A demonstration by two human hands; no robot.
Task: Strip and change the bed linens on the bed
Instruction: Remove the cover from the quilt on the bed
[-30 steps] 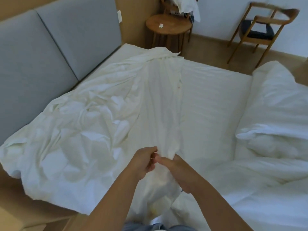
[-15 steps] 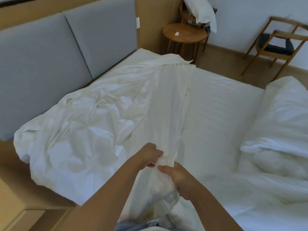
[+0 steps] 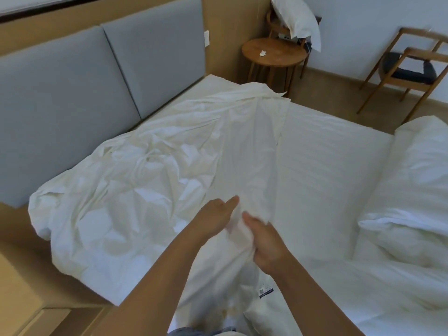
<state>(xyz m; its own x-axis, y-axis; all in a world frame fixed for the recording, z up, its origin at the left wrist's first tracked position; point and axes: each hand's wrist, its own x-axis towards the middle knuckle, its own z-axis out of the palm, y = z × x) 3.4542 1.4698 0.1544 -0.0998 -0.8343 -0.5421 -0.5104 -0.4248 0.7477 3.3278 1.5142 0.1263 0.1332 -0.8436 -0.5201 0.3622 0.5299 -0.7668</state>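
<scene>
A loose white sheet point(image 3: 135, 197) lies crumpled over the left half of the bed, and a flatter strip of it runs toward me. The striped white mattress surface point(image 3: 327, 180) is bare to its right. Low in the middle, my right hand point(image 3: 265, 243) grips a bunched fold of this sheet, its fingers hidden in the cloth. My left hand point(image 3: 214, 214) is just left of that fold with thumb and fingers stretched out against the fabric; it is blurred. A small label point(image 3: 265, 291) shows on the linen below my right wrist.
A heaped white duvet point(image 3: 412, 195) fills the bed's right side. The grey padded headboard point(image 3: 72, 103) lines the left. Beyond the bed stand a round wooden table point(image 3: 274, 55), a pillow point(image 3: 299, 20) on a chair behind it, and a wooden armchair point(image 3: 412, 69).
My left hand has loosened from its grip and its fingers have straightened. The view has tilted up and back, and both hands have drawn slightly apart along the fold.
</scene>
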